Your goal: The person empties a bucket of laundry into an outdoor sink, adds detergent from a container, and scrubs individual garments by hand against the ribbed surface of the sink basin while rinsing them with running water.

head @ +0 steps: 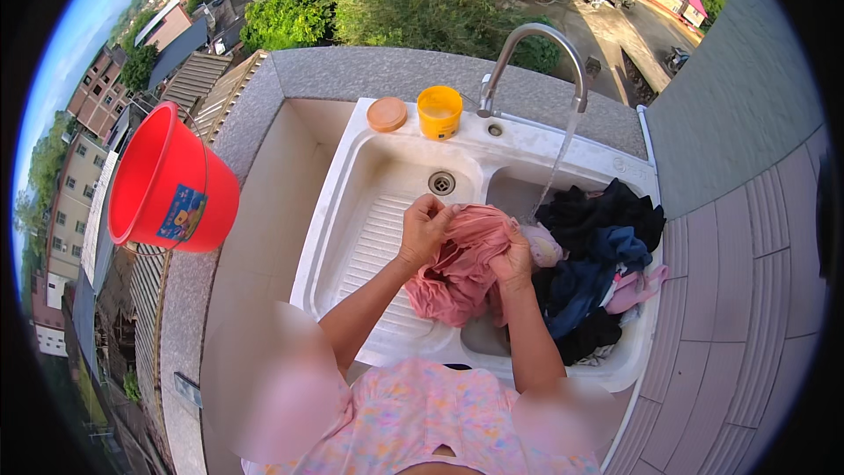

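Observation:
A crumpled pink garment point(455, 270) hangs between my two hands over the ridged washboard side of a white laundry sink point(316, 257). My left hand point(426, 224) pinches its upper left edge between thumb and fingers. On the other side, my right hand point(513, 257) grips the cloth near the divider. Water runs from the curved metal faucet point(537, 30) into the right basin just beyond that hand. Black clothes point(597, 214), a dark blue garment point(593, 277) and a light pink strap-like piece point(636, 290) are heaped in and over the right basin.
A yellow tub point(440, 120) and an orange-brown round lid point(387, 114) stand on the sink's back ledge. To the left, a red bucket point(211, 204) rests tilted on the stone parapet point(227, 138). A metal drain point(442, 183) lies in the left basin. A tiled wall point(725, 290) borders the right.

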### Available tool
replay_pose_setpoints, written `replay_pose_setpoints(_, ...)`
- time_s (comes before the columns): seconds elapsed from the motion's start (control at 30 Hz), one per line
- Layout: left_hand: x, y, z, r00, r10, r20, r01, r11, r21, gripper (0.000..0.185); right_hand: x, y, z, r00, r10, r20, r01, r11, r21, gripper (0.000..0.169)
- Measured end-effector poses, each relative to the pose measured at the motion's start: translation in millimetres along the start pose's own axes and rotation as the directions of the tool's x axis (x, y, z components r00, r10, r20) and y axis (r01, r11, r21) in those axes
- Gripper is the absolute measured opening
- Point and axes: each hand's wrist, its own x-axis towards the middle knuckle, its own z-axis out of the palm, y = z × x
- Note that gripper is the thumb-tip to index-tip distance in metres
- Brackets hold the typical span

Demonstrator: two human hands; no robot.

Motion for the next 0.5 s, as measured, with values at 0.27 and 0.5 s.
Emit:
replay_pose_setpoints(0.27, -15.1, -4.8, 42.4, 0.917, 0.379, 0.125, -0.372, 0.7, 0.609, 0.04, -34.5, 37.4, 24.1, 0.939, 0.343, -0.027, -0.344, 0.938, -0.038, 0.026)
replay_pose_setpoints(0.5, -54.7, 12.3, 59.2, 0.833, 0.527, 0.17, -0.544, 0.72, 0.431, 0.035, -1.2, 50.9, -29.8, 0.994, 0.099, 0.045, -0.08, 0.946, -0.313, 0.022)
